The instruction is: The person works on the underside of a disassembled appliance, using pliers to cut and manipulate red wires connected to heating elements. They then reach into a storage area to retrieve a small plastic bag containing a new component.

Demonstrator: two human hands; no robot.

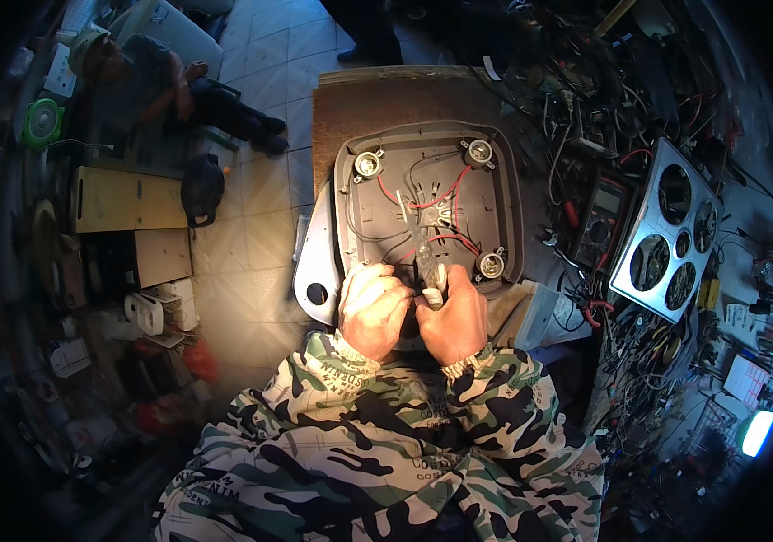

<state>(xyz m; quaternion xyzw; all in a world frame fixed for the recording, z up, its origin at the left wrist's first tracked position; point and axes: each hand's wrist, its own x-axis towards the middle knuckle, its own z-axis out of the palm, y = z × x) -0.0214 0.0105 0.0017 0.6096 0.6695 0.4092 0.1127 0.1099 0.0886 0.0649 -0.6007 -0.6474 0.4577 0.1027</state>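
Observation:
A grey-brown plastic housing [379, 208] lies upturned on a wooden bench [359, 95], with round metal fittings [478, 152] at its corners and red and black wires [440, 191] across its inside. My left hand [373, 307] is closed at the housing's lower left, its fingers bent over something I cannot make out. My right hand [451, 314] grips a pale, elongated tool [431, 280] at the lower middle; its far end reaches over the housing's centre, where its exact shape is unclear. A white panel [312, 271] with a hole lies beside the housing's left edge.
A seated person [160, 86] is at upper left; another person's legs [368, 32] stand beyond the bench. A multimeter [599, 221], a silver panel with round openings [632, 271] and tangled cables [621, 90] crowd the right. A yellow cabinet [129, 199] stands left.

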